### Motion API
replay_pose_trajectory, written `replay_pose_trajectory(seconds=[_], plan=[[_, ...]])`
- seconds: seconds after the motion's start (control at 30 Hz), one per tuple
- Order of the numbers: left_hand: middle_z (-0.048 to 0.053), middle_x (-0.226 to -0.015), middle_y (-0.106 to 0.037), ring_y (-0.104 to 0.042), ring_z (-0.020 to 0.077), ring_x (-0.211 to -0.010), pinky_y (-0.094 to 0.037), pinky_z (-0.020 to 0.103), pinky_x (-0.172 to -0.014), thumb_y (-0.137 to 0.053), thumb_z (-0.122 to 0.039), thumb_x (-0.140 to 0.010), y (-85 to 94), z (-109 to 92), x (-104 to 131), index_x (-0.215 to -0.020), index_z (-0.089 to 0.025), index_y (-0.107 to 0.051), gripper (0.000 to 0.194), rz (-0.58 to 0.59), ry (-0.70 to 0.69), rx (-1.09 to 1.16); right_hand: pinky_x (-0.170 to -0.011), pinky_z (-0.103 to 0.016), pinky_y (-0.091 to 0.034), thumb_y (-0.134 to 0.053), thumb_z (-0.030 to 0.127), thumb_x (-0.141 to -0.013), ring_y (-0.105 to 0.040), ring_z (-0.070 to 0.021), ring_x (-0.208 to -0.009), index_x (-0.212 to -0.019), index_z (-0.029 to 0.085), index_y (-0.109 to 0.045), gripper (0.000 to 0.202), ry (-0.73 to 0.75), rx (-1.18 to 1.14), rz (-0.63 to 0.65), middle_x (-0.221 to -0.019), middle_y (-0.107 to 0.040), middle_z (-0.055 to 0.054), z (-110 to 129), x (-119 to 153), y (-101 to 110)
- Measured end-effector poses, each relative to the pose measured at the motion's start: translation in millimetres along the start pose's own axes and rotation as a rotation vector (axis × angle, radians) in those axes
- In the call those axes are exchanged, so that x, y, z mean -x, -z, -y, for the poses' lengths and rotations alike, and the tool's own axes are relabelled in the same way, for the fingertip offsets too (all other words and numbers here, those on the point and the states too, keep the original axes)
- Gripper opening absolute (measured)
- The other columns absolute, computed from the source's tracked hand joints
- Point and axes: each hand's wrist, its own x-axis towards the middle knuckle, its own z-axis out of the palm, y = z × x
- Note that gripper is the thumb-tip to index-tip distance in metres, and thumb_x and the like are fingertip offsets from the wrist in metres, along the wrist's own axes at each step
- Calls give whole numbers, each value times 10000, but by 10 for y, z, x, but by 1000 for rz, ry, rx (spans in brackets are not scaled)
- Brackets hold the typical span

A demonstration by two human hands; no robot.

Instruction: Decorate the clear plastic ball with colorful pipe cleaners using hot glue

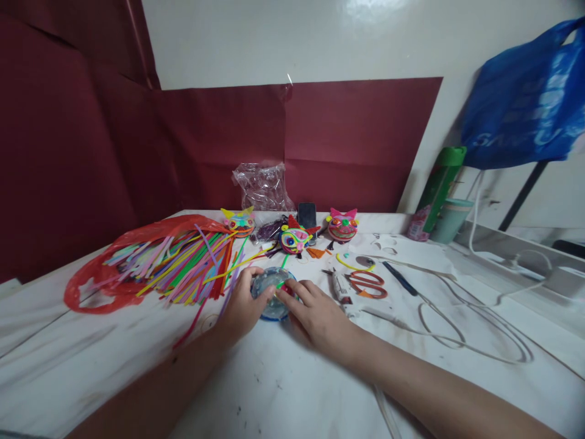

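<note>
A round, clear dish with a blue rim [274, 312] sits on the table in front of me. My left hand [244, 308] curls around the dish's left side, its thumb reaching over the top. From the right, my right hand [320, 314] has its fingers together over the dish, at a small red and green piece [287, 286] that they partly cover. Just behind the dish stands a colourful lion-head figure [295, 238]. Orange-handled scissors [369, 285] and a white tube [341, 285] lie right of my right hand.
Coloured pipe cleaners [183, 262] spread from a red plastic bag [75, 292] at left. Two more lion heads, one yellow-eared [240, 224] and one pink [342, 227], stand behind. A phone [306, 215] leans there. White cords [461, 341] and a green cup [450, 222] are at right.
</note>
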Motion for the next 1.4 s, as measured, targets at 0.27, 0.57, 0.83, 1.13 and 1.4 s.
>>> replay_pose_trajectory(seconds=[0.27, 0.57, 0.83, 1.13, 1.4], plan=[[55, -976, -645, -623, 207, -914, -480, 332, -832, -658, -365, -733, 24, 31, -23, -1046, -201, -553, 369, 18, 12, 21, -987, -450, -459, -540, 117, -810, -475, -275, -1165, -1340, 129, -425, 543, -112, -268, -136, -1308, -492, -173, -32, 10, -44], [33, -921, -619, -620, 200, -860, -493, 327, -761, -645, -410, -727, 30, 41, -63, -1009, -201, -532, 369, 28, 86, 103, -820, -418, -530, -540, 121, -804, -564, -245, -1046, -1282, 202, -472, 489, -357, -505, -220, -1157, -582, -128, -214, 10, -147], [54, -964, -639, -630, 213, -915, -500, 321, -765, -666, -477, -693, 54, 36, -126, -1002, -188, -525, 446, -18, 228, 244, -708, -353, -546, -550, 126, -798, -612, -199, -866, -1196, 175, -527, 401, -472, -555, -204, -1065, -611, -114, -269, 21, -244], [29, -883, -648, -652, 212, -846, -513, 308, -691, -632, -528, -725, 89, 171, -175, -974, -213, -541, 413, -40, 295, 298, -942, -415, -490, -539, 94, -802, -546, -244, -1087, -1199, 121, -544, 398, -240, -413, -162, -1138, -592, -153, -162, 13, -138], [-10, -798, -615, -607, 176, -731, -469, 275, -639, -705, -575, -639, 50, 89, -138, -938, -202, -554, 501, -58, 300, 355, -968, -424, -481, -523, 92, -797, -508, -267, -1133, -1272, 102, -516, 476, -180, -330, -127, -1209, -545, -178, -140, 24, -151]])
